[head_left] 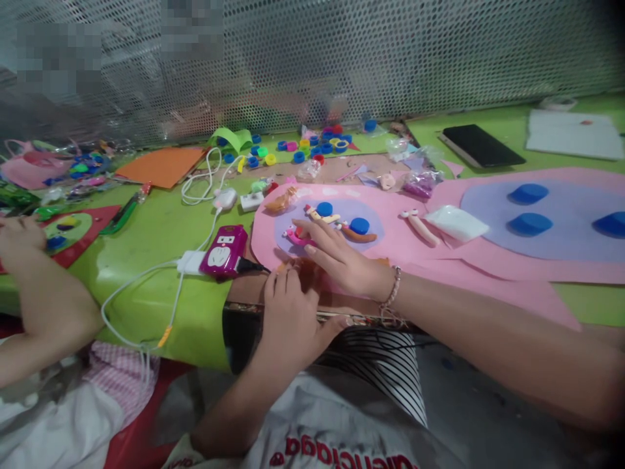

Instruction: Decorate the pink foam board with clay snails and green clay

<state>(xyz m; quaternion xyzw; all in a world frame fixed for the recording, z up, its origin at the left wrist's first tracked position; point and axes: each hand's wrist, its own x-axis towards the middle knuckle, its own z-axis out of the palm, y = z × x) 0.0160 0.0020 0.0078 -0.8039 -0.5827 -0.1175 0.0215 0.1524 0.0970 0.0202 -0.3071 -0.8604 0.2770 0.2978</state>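
My right hand, wearing a beaded bracelet, stretches palm down over a pink and lilac paper cutout. Its fingers are extended beside a small pink clay figure; I cannot tell whether they touch it. On the lilac oval are two blue bottle caps, a cream clay figure and a brown clay figure. My left hand lies at the table's front edge, thumb spread and fingers slightly bent, nothing visible in it. Orange-brown material shows partly between the hands.
A magenta power bank with white cables lies left. Further right are a white packet, another cutout with blue caps and a phone. Loose coloured caps lie behind. Another person's hand is far left.
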